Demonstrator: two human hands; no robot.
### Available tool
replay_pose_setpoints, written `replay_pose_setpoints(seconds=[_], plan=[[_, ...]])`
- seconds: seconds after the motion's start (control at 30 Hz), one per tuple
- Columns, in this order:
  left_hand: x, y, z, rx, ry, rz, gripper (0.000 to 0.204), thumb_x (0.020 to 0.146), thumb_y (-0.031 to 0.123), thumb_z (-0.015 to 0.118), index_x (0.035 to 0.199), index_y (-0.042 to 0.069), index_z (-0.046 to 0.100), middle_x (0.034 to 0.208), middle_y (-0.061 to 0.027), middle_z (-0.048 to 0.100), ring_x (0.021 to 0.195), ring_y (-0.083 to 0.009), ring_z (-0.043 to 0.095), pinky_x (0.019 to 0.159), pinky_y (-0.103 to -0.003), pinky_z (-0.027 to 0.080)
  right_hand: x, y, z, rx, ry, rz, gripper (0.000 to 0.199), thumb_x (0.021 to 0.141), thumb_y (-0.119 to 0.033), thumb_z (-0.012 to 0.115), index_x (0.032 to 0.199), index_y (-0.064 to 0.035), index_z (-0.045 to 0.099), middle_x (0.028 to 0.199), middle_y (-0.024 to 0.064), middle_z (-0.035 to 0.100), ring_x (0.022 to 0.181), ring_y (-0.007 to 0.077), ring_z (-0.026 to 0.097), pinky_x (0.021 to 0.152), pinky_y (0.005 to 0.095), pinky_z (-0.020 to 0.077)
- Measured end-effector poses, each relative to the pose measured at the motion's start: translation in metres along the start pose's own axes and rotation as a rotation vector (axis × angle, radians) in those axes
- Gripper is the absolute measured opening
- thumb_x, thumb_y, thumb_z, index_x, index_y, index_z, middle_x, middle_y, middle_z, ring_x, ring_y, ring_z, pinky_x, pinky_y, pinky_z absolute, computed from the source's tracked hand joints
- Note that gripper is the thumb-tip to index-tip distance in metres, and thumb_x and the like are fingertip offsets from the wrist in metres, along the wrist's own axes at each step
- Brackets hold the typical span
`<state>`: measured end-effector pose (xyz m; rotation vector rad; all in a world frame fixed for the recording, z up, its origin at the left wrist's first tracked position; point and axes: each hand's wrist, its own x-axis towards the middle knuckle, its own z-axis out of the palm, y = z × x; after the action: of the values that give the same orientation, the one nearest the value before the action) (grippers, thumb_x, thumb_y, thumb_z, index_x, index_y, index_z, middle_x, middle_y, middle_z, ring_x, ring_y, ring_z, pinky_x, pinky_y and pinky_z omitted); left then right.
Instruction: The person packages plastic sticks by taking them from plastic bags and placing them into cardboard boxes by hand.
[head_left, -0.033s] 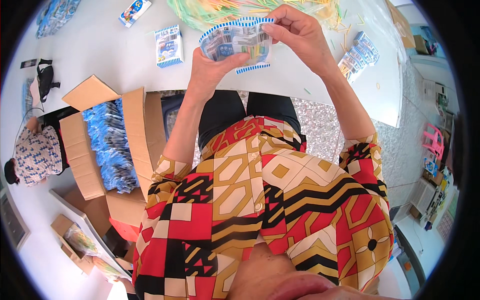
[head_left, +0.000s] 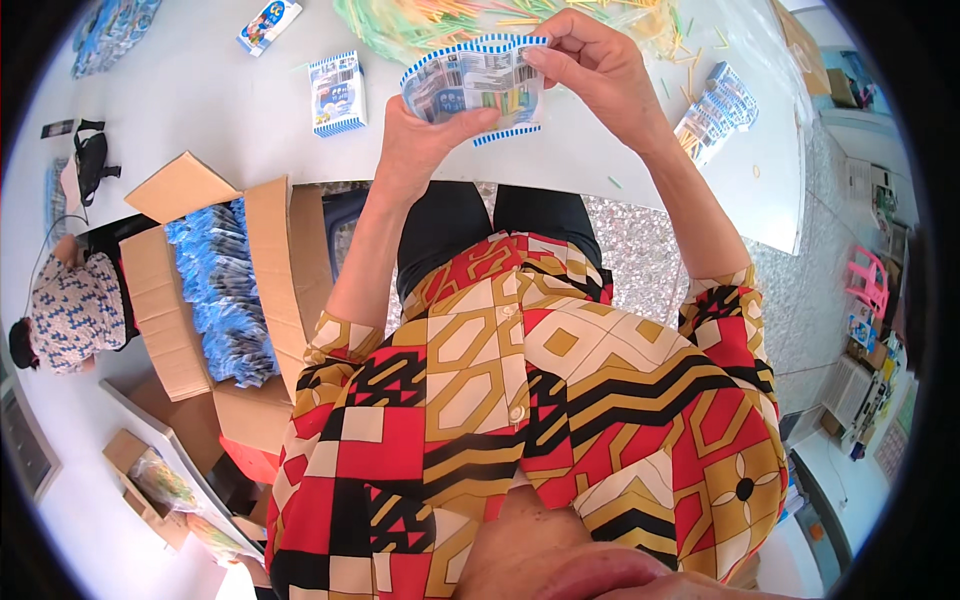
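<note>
Blue-edged clear plastic forms the packet at upper centre, which your left hand clasps while your right hand pinches its top corner. Coloured sticks already show inside; loose sticks lie above; blue packets crowd the carton at left.

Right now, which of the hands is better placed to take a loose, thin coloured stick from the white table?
Probably the right hand: it is nearer most loose sticks and only pinches a corner of the clear plastic packet with blue-striped edges, while the left hand grips its other side.
</note>
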<state>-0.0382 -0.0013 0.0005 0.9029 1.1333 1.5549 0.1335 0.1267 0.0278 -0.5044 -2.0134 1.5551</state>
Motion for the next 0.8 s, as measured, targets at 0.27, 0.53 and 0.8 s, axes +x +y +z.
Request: replay_pose_setpoints(seconds=[0.27, 0.53, 0.8], plan=[[-0.011, -0.001, -0.002, 0.237, 0.1, 0.001, 0.024, 0.075, 0.009, 0.074, 0.096, -0.002, 0.067, 0.085, -0.0026, 0.067, 0.077, -0.0064, 0.059, 0.071, -0.023, 0.047, 0.003, -0.002, -0.009, 0.057, -0.029, -0.087, 0.015, 0.092, -0.018, 0.057, 0.097, -0.0043, 0.06, 0.087, 0.0008, 0.063, 0.075, 0.0063, 0.058, 0.067, 0.0214, 0.0471], [-0.017, -0.003, 0.002, 0.253, 0.1, 0.008, 0.021, 0.077, 0.008, 0.072, 0.096, -0.001, 0.067, 0.083, -0.001, 0.066, 0.074, -0.0053, 0.056, 0.068, -0.022, 0.046, 0.058, 0.071, -0.066, -0.741, 0.189, 0.008, 0.016, 0.079, -0.01, 0.06, 0.092, -0.0013, 0.062, 0.092, 0.0149, 0.063, 0.082, 0.0258, 0.061, 0.073, 0.0336, 0.0478], [-0.02, -0.002, 0.0, 0.243, 0.113, 0.006, 0.021, 0.078, 0.007, 0.072, 0.096, -0.002, 0.067, 0.083, -0.001, 0.066, 0.074, -0.0049, 0.055, 0.068, -0.022, 0.045, 0.089, 0.106, -0.027, -1.332, -0.034, -0.011, 0.013, 0.082, -0.011, 0.057, 0.089, -0.0008, 0.058, 0.086, 0.0122, 0.063, 0.081, 0.0278, 0.063, 0.068, 0.0372, 0.0516]])
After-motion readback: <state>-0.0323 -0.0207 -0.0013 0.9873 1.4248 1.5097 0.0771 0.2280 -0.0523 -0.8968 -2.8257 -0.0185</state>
